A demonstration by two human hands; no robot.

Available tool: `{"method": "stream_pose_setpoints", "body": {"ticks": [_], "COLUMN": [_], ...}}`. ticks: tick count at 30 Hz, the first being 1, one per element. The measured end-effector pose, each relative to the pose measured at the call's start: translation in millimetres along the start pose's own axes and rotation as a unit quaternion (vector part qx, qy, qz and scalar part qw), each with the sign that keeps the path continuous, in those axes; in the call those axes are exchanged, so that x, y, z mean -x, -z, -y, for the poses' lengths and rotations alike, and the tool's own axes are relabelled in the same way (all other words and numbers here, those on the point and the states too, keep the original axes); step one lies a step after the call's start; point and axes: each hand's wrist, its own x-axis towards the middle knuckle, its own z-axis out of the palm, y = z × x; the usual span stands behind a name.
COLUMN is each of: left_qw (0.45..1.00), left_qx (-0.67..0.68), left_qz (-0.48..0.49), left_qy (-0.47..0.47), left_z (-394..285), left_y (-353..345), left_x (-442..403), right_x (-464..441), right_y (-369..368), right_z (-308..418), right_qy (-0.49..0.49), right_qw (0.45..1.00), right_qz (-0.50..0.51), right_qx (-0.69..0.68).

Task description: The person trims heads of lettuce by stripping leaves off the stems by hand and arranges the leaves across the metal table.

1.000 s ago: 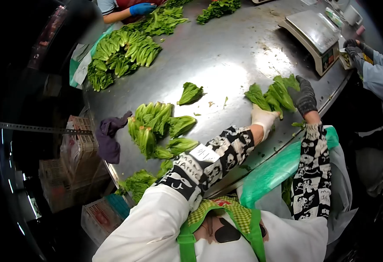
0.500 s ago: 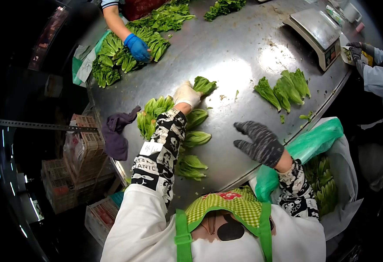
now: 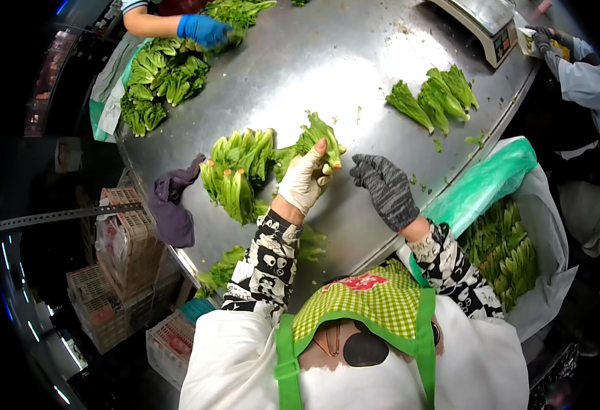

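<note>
Broad, shiny metal table (image 3: 351, 236) — green leaf scraps (image 3: 476, 140) on its surface, crumpled purple cloth (image 3: 171, 208) over its edge, pale plastic crates (image 3: 97, 297) stacked beside. White-gloved left hand (image 3: 301, 181) pinches a leafy green lettuce bunch (image 3: 322, 137) over the table; grey-knit-gloved right hand (image 3: 385, 191) loosely spread nearby.

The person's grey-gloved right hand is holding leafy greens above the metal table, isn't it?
Not quite: the wrong hand is named. In the head view, the white-gloved left hand holds the leafy greens above the metal table; the grey-gloved right hand is apart from them.
</note>
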Motion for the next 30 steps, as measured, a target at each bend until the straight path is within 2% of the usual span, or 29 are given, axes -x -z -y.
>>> {"method": "stream_pose_setpoints", "body": {"ticks": [2, 3, 7, 9, 12, 13, 16, 17, 22, 25, 27, 28, 30], "left_qw": [1.0, 0.999, 0.996, 0.993, 0.99, 0.99, 0.987, 0.991, 0.99, 0.989, 0.988, 0.986, 0.977], "left_qx": [0.005, 0.007, -0.003, -0.014, -0.026, 0.009, 0.022, 0.016, -0.032, -0.018, -0.036, 0.005, 0.085], "left_qz": [-0.011, -0.016, -0.052, -0.07, -0.042, -0.044, -0.032, -0.028, -0.042, -0.037, -0.035, -0.05, -0.079], "left_qy": [-0.027, -0.043, -0.068, -0.093, -0.136, -0.133, -0.154, -0.129, -0.13, -0.144, -0.145, -0.157, -0.178], "left_z": [12.7, 16.5, 25.7, 32.3, 43.0, 45.0, 45.8, 44.1, 51.8, 64.4, 71.0, 72.4, 73.6], "left_y": [-0.1, -2.9, -6.2, -4.3, -8.1, -14.6, -23.1, -22.4, -24.3, -10.9, -0.6, -2.8, -15.3], "left_x": [8.2, 12.0, 17.8, 15.8, 17.1, 21.0, 22.9, 26.6, 27.6, 19.3, 13.5, 14.3, 18.4], "right_x": [-3.4, -4.7, -4.6, -2.2, -1.9, -3.5, -7.9, -7.6, -5.8, -5.8, -8.0, -9.7, -16.8], "right_y": [1.5, 1.4, 0.3, -6.2, -5.9, -4.4, -1.7, 0.0, -1.0, -1.6, -3.6, -3.7, 3.2], "right_z": [-2.2, 2.1, 3.5, 14.3, 22.1, 22.1, 0.8, -3.4, -11.4, -11.4, -12.4, -13.0, -6.5], "right_qy": [0.026, -0.003, 0.007, 0.005, 0.007, 0.009, 0.071, 0.086, 0.158, 0.147, 0.096, 0.069, -0.039], "right_qw": [1.0, 1.0, 0.999, 0.999, 0.991, 0.987, 0.983, 0.979, 0.948, 0.928, 0.958, 0.969, 0.996], "right_qz": [-0.007, -0.007, -0.014, -0.007, 0.009, 0.016, -0.004, -0.001, 0.009, -0.006, -0.034, -0.049, -0.072], "right_qx": [-0.016, -0.02, -0.029, 0.042, 0.132, 0.158, 0.17, 0.184, 0.277, 0.341, 0.268, 0.23, 0.043]}}
